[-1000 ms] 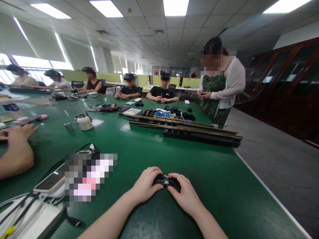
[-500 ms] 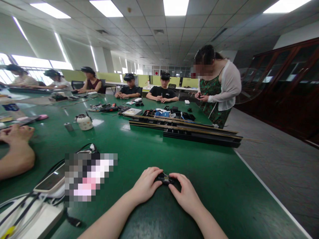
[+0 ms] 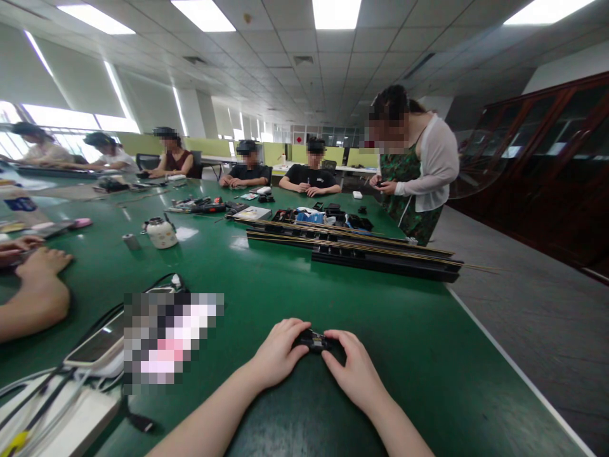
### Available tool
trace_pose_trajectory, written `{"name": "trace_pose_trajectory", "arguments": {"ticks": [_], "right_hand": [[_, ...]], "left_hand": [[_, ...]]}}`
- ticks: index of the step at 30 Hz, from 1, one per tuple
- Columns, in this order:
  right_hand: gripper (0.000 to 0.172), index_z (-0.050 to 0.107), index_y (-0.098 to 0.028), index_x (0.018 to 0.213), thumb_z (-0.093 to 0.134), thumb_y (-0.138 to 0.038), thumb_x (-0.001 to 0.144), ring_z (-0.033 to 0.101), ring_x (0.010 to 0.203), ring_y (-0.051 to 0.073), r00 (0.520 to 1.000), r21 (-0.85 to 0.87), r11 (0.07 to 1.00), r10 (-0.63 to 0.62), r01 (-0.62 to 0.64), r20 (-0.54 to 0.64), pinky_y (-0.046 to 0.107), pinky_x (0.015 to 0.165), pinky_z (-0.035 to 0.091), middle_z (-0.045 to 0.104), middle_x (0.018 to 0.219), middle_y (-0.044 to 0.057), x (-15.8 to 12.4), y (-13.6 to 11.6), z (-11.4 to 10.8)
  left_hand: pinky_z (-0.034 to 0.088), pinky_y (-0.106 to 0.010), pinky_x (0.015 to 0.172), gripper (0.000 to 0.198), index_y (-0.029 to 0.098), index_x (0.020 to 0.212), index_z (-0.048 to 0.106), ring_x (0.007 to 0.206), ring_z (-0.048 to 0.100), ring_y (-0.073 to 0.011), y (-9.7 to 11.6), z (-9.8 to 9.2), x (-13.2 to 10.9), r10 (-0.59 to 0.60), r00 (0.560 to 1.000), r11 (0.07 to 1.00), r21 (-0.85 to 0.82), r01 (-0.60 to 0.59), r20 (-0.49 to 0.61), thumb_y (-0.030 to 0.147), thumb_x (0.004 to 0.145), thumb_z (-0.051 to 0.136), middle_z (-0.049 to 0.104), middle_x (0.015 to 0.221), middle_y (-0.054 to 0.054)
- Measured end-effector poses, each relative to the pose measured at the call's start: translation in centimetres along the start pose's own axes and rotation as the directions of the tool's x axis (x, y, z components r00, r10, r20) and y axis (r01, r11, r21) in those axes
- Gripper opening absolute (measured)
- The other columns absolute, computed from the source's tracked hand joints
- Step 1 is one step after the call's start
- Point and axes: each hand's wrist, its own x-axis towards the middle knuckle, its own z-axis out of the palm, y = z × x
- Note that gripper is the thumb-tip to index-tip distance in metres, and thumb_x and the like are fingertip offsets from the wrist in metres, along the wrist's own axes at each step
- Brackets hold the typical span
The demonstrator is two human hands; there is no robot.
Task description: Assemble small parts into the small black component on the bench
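Between my two hands, low over the green table (image 3: 247, 285), is a small black part with a metallic strip (image 3: 316, 341) on its upper face. My left hand (image 3: 284, 349) grips its left end between thumb and fingers. At the other end, my right hand (image 3: 352, 362) closes its thumb and fingers around the side. Fingers cover both ends of the part, so its full shape and exact kind cannot be made out.
Long black rails (image 3: 385, 265) with thin brass-coloured rods lie across the table ahead. At left are a phone (image 3: 98, 343), cables, a white jug (image 3: 160, 233), a grey cylinder (image 3: 130, 242) and a neighbour's arm (image 3: 42, 292). A person (image 3: 412, 158) stands at the right; several others sit beyond.
My hands and the black part hold nearly the same place. The neighbour's hand at far left has shifted slightly right, and a second hand shows behind it.
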Motion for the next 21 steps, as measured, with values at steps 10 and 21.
{"name": "trace_pose_trajectory", "arguments": {"ticks": [10,21], "right_hand": [[0.026,0.061,-0.022,0.098,0.054,-0.022,0.073,0.056,0.101,0.022,1.0,-0.006,1.0,0.001,-0.001,-0.003,0.037,0.093,0.042,0.064,0.103,0.006,0.14,0.09,0.1],[0.024,0.061,-0.023,0.097,0.056,-0.025,0.074,0.056,0.101,0.022,1.0,-0.006,1.0,-0.007,0.007,0.019,0.038,0.092,0.042,0.064,0.102,0.005,0.02,-0.2,-0.05]], "left_hand": [[0.039,-0.04,0.094,0.049,0.023,0.121,0.049,0.107,0.048,-0.0248,-0.13,-0.07,0.12,-0.026,0.999,0.999,0.019,0.026,0.028,0.02,0.075,0.066,0.054,0.115,-0.007],[0.04,-0.037,0.091,0.042,0.024,0.116,0.053,0.102,0.051,-0.0234,-0.18,0.05,0.16,-0.021,0.999,1.0,0.017,0.021,0.028,0.021,0.077,0.066,0.057,0.11,-0.005]]}}
